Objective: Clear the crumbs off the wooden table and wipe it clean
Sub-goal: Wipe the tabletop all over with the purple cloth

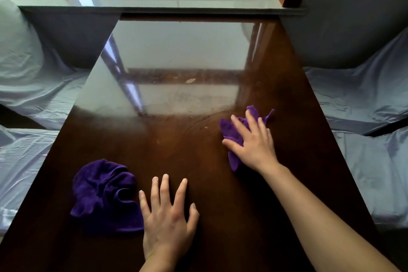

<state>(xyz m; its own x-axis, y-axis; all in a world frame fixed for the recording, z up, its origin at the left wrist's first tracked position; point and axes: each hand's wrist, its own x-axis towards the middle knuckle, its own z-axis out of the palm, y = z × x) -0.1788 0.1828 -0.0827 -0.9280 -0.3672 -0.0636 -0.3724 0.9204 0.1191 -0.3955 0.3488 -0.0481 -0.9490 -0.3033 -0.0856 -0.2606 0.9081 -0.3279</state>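
Note:
A dark glossy wooden table (198, 161) fills the middle of the view. My right hand (254, 141) lies flat with spread fingers on a purple cloth (234, 130) at the table's right side, pressing it onto the wood. My left hand (167, 212) rests flat on the bare wood near the front edge, fingers apart, holding nothing. A second, crumpled purple cloth (103, 194) lies just left of that hand, touching its little-finger side. A pale crumb (190, 80) sits in the table's middle and a few small specks (206, 127) lie left of the right cloth. Faint curved wipe streaks show there.
Benches covered in pale blue sheets flank the table on the left (28, 150) and right (371, 150). A glossy window sill (154, 2) and a window run behind the table's far end. Strong window glare covers the far half of the tabletop.

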